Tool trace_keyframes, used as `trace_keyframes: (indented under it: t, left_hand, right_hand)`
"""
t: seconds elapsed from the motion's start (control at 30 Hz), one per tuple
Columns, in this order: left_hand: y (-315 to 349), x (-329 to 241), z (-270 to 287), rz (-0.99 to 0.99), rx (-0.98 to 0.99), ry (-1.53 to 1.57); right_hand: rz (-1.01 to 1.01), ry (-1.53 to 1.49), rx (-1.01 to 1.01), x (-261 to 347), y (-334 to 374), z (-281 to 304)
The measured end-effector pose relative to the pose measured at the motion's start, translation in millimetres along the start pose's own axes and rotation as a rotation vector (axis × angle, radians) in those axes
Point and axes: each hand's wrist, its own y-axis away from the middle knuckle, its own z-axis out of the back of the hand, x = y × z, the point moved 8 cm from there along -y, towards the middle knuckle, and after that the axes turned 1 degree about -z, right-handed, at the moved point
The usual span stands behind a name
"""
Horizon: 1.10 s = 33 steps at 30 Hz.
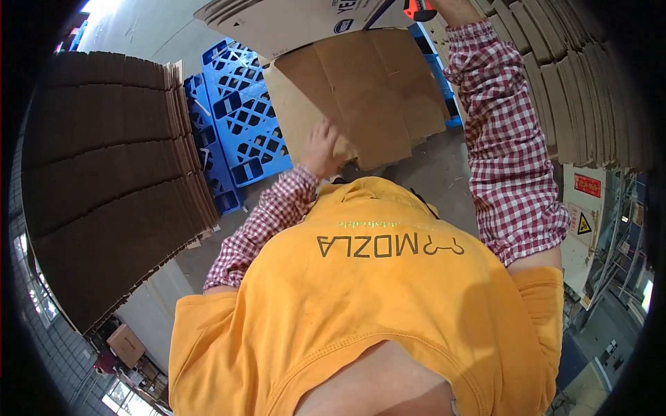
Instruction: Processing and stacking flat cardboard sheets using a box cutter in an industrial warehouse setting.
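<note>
My left hand (pixel 322 148) is over the near edge of a brown cardboard sheet (pixel 374 90), its fingers apart and loosely bent with nothing seen in them. Whether it touches the sheet I cannot tell. At the top edge, my right hand (pixel 454 10) is partly cut off by the frame. It grips a red and black utility knife (pixel 419 10), whose blade is not clearly visible. Beyond the brown sheet, and meeting its far edge, are white printed cardboard sheets (pixel 298 31).
A blue plastic pallet (pixel 243 104) lies left of the sheet. A tall stack of dark brown cardboard (pixel 111 159) stands at far left. On the right, beside my right arm, rises another cardboard stack (pixel 590 97). A pale panel with a yellow warning sign (pixel 584 223) is below it.
</note>
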Motion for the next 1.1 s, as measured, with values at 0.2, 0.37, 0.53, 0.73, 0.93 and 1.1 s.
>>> trace_keyframes:
  t: [0.2,0.37,0.53,0.73,0.93,1.1]
  left_hand:
    - [37.1,39.5,-50.8,0.1,0.231,-0.356]
    - [1.3,46.3,-33.4,0.107,0.431,-0.337]
    - [8.0,36.0,-51.6,0.029,0.425,-0.498]
    - [8.2,18.0,-69.8,-0.122,0.495,-0.557]
    - [21.1,-1.2,-62.5,-0.154,0.408,-0.432]
    - [13.8,-40.5,-11.6,-0.196,0.371,-0.441]
  right_hand:
    - [-0.015,-0.018,-0.035,1.9,7.8,4.9]
    - [0.021,-0.008,-0.011,-1.9,7.5,5.8]
    - [0.016,0.0,-0.048,2.1,5.5,3.1]
    - [0.004,0.013,-0.007,0.8,4.7,4.9]
    - [-0.023,0.079,0.006,-4.6,4.2,4.7]
    - [0.058,0.045,0.002,4.4,14.9,17.7]
